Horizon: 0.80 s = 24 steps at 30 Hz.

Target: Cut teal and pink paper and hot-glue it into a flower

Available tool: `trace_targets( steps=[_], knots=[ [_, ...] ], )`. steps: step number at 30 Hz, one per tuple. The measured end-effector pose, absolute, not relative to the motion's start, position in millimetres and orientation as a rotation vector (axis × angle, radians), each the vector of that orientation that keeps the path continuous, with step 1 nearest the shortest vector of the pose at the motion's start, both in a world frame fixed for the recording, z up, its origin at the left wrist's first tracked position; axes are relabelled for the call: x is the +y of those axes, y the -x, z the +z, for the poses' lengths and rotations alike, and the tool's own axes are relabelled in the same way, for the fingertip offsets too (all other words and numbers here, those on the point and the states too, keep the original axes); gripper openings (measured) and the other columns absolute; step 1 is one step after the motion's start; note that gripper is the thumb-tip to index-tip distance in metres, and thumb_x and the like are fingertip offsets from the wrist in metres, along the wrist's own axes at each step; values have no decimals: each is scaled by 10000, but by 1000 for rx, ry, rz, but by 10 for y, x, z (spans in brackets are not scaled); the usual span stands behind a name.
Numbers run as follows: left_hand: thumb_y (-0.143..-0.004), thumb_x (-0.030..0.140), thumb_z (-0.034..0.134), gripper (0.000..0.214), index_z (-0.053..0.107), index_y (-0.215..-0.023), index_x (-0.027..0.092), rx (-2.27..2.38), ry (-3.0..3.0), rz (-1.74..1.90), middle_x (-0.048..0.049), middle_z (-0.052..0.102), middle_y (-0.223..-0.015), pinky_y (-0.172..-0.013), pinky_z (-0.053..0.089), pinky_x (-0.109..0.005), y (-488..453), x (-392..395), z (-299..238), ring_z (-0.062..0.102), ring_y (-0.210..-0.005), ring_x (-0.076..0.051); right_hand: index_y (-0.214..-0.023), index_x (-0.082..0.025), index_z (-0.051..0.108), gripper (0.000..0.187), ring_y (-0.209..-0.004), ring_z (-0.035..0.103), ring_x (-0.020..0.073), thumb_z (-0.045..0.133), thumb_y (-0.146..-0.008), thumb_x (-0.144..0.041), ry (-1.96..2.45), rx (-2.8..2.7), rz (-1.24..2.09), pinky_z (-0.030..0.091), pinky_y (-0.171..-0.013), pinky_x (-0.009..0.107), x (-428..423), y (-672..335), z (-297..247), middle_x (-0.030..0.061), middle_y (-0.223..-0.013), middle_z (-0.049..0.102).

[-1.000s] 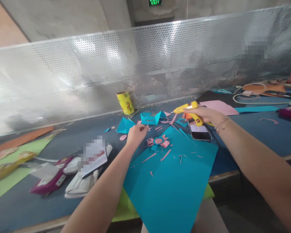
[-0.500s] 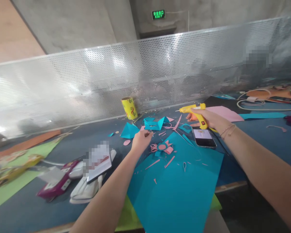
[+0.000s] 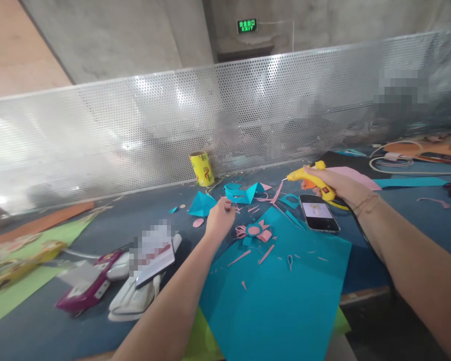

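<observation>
My right hand [image 3: 340, 184] grips a yellow glue gun [image 3: 295, 174], its nozzle pointing left above the table. Close to the turquoise paper pieces [image 3: 203, 204], my left hand [image 3: 220, 218] is closed in a pinch; what lies between its fingertips is too small to make out. A paper flower [image 3: 253, 230] in pink and turquoise lies on a large turquoise sheet [image 3: 274, 301], just right of my left hand. Thin pink strips [image 3: 266, 254] are scattered around it. Below the glue gun rests a phone [image 3: 319, 214] with its screen lit.
A yellow tape roll [image 3: 202, 169] stands by the perforated metal screen [image 3: 165, 115]. On the left are a purple power strip [image 3: 92, 291], a tablet-like device [image 3: 156, 268], a white pouch [image 3: 130, 303] and green paper [image 3: 20, 296]. A white cable [image 3: 428, 172] coils at the right.
The glue gun has shifted right in my right hand, its nozzle now tilted slightly upward at the back and down at the tip. My left hand stays almost in place.
</observation>
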<state>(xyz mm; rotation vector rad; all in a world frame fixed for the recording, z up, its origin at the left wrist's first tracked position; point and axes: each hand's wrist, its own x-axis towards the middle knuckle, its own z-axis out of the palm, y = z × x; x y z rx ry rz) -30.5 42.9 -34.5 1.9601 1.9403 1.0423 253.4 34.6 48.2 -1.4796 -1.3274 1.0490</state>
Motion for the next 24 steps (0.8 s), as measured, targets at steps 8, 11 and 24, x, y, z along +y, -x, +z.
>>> trace_targets(
  steps=[8, 11, 24],
  knots=[
    [-734, 228, 471, 131, 539, -842, 199, 1944, -1938, 1045, -40, 660, -883, -720, 435, -271, 305, 426, -335, 597, -844, -178, -803, -195, 600, 156, -706, 552, 129, 596, -662, -127, 1079, -1612, 1531, 479, -635, 254, 588, -2631, 237, 26, -825, 603],
    [-733, 217, 471, 121, 540, -831, 199, 1956, -1927, 1039, -36, 657, -895, -727, 437, -270, 300, 417, -326, 593, -846, -172, -938, -192, 609, 292, -775, 565, 146, 628, -648, -169, 1076, -1783, 1562, 477, -641, 256, 631, -2586, 148, 35, -917, 604],
    [-745, 157, 420, 359, 519, -1086, 210, 2118, -2045, 721, -94, 565, -1125, -846, 415, -347, 325, 411, -388, 522, -1041, -222, -1063, -204, 616, 473, -887, 594, 235, 668, -611, -333, 1188, -2386, 1115, 457, -698, 289, 625, -2296, -48, 52, -998, 651]
  ],
)
